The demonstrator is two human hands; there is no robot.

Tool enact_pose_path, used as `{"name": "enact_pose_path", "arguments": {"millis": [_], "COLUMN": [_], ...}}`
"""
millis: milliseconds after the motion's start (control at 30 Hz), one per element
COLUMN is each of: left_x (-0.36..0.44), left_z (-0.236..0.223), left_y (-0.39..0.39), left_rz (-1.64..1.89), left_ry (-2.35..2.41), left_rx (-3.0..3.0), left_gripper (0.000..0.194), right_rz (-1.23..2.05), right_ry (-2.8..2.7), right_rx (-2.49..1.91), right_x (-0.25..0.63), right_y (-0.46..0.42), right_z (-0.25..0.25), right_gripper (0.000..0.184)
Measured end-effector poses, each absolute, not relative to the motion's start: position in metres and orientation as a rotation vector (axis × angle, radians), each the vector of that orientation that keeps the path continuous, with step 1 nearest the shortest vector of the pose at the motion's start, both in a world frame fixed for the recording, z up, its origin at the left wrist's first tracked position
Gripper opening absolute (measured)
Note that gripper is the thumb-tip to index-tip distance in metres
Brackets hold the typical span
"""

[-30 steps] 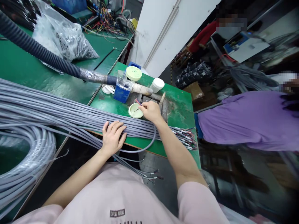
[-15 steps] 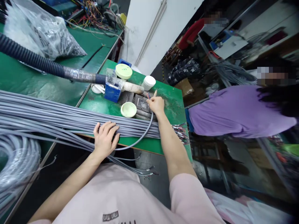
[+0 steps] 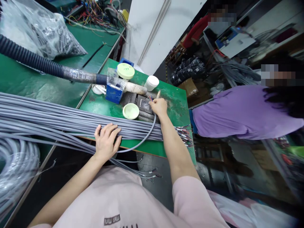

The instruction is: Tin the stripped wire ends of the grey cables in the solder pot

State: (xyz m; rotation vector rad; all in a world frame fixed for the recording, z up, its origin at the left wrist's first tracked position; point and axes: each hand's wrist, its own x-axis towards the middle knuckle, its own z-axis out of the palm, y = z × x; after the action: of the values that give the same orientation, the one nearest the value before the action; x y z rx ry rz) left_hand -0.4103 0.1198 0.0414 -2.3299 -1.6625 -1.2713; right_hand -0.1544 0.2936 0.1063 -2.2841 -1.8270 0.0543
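Observation:
My left hand (image 3: 107, 139) lies with fingers spread on a bundle of grey cables (image 3: 71, 122) that runs along the green table's near edge. A single grey cable (image 3: 144, 143) curves up from beside it into my right hand (image 3: 159, 107), whose fingers are closed around its end. Thin red and blue wires (image 3: 150, 98) poke out past the fingertips, above a dark square heated-looking plate (image 3: 144, 104). A tan stick-like piece (image 3: 158, 94) shows just behind my knuckles. Stripped, coloured ends of the bundle (image 3: 184, 134) lie right of my forearm.
A ribbed black hose (image 3: 42, 65) ends in a pale nozzle (image 3: 135, 88) by the plate, passing a blue box (image 3: 114, 93). Around stand a cream dish (image 3: 130, 111), a round-lidded tub (image 3: 125, 71) and a white jar (image 3: 151, 83). A person in purple (image 3: 247, 112) is at right.
Both hands and the held cable stay in nearly the same place. The view has shifted very slightly.

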Motion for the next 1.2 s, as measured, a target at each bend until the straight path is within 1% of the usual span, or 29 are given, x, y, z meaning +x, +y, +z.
{"name": "enact_pose_path", "arguments": {"millis": [67,233,333,433,633,767,900,1000,1200], "left_x": [-0.410,-0.410,-0.410,-0.411,-0.412,-0.412,-0.412,-0.412,-0.412], "left_z": [0.041,0.041,0.041,0.041,0.040,0.040,0.040,0.039,0.039], "left_y": [0.120,0.120,0.119,0.118,0.118,0.117,0.117,0.117,0.118], "left_rz": [-1.268,-1.261,-1.254,-1.254,-1.266,-1.254,-1.260,-1.269,-1.286], "left_ry": [-1.653,-1.657,-1.663,-1.661,-1.654,-1.670,-1.696,-1.686,-1.702], "left_rx": [-2.328,-2.332,-2.344,-2.355,-2.364,-2.370,-2.390,-2.390,-2.394], "left_gripper": [0.025,0.026,0.026,0.025,0.027,0.026,0.028,0.029,0.030], "right_rz": [0.089,0.350,0.388,0.319,0.078,0.034,0.093,0.062,-0.016], "right_ry": [-1.825,-1.915,-2.041,-2.178,-2.365,-2.392,-2.250,-2.054,-1.928], "right_rx": [-2.205,-1.767,-1.658,-1.697,-1.827,-1.846,-1.828,-1.915,-2.188], "right_x": [-0.155,-0.175,-0.198,-0.218,-0.234,-0.233,-0.216,-0.193,-0.164], "right_y": [0.288,0.261,0.250,0.247,0.249,0.245,0.246,0.254,0.278], "right_z": [0.114,0.138,0.142,0.138,0.126,0.129,0.141,0.144,0.118], "right_gripper": [0.026,0.034,0.035,0.034,0.028,0.028,0.031,0.030,0.027]}}
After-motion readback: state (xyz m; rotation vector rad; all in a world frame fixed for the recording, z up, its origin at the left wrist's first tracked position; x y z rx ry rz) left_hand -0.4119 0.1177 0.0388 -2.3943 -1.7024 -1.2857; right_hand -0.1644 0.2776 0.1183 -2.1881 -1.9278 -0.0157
